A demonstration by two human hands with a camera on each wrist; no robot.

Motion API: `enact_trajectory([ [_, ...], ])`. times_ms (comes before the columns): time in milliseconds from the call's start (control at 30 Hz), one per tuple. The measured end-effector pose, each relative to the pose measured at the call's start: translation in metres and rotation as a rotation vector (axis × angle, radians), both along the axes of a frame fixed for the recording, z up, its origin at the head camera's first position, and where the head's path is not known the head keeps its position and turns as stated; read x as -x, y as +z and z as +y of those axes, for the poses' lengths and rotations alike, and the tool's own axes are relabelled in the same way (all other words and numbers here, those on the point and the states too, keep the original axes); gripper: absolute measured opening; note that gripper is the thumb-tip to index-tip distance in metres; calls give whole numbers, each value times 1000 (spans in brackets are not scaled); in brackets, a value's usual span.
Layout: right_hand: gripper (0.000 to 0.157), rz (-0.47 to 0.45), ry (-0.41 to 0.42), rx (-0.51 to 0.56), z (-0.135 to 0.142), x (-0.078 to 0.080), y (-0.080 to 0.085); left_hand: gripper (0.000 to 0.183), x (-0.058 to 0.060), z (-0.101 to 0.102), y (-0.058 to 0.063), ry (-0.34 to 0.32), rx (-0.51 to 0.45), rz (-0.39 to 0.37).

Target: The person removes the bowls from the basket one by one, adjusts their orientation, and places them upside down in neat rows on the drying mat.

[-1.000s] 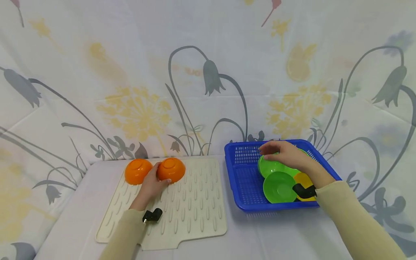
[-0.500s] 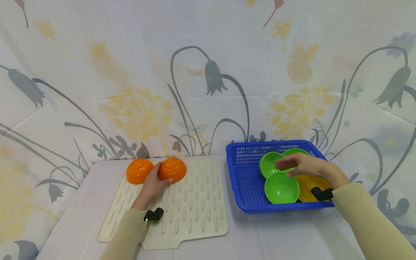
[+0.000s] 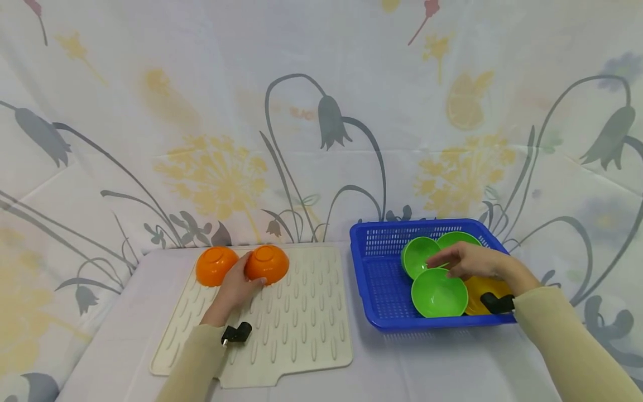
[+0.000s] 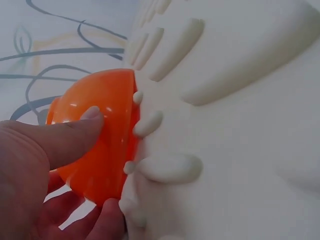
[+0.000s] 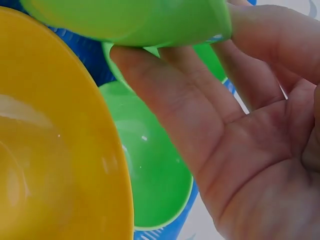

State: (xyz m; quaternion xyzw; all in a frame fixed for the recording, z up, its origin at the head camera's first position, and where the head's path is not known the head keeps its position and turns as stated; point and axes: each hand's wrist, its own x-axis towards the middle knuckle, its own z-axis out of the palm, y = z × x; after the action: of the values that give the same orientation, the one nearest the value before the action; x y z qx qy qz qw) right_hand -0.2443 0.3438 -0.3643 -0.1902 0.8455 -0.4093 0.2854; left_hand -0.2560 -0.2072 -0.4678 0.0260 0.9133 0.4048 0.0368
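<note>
On the ribbed cream mat [image 3: 301, 335], an orange bowl [image 3: 268, 263] stands upside down, and my left hand [image 3: 238, 285] grips its side. The thumb [image 4: 75, 132] presses the bowl's wall in the left wrist view, with the other fingers spread round the opposite side. A second orange bowl [image 3: 215, 267], also upside down, is just left of that hand. Over the blue basket [image 3: 364, 290], my right hand [image 3: 474, 261] pinches the rim of the front green bowl [image 3: 438, 296]. In the right wrist view this green bowl [image 5: 135, 20] is between thumb and fingers.
Two more green bowls, one at the left [image 3: 414, 257] and one at the back [image 3: 457, 238], lie in the basket. A yellow bowl [image 3: 484, 290] lies under the right wrist. A flower-printed cloth [image 3: 326, 184] rises behind the mat and basket.
My right hand has moved from above the rear green bowls toward the right and down to the front green bowl, which has shifted slightly. The left hand keeps its place on the orange bowl.
</note>
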Motion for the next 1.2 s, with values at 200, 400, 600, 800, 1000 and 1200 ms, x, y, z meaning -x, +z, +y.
enact_trajectory([
  [200,43,34,-19,-12,2,-2,2,84,-4,-5,14,-29,-50,63],
  [400,42,69,-65,17,-1,-5,11,79,-18,-11,29,-33,-157,114],
  [600,37,126,-135,65,-8,-12,16,72,-41,-9,44,-88,-203,219],
  [800,32,209,-207,113,-27,-31,19,65,-66,5,61,-163,-230,285],
  [1000,33,329,-238,202,-55,-59,22,59,-92,23,72,-235,-271,294],
  [1200,34,377,-252,266,-87,-82,23,59,-111,43,77,-322,-309,279],
])
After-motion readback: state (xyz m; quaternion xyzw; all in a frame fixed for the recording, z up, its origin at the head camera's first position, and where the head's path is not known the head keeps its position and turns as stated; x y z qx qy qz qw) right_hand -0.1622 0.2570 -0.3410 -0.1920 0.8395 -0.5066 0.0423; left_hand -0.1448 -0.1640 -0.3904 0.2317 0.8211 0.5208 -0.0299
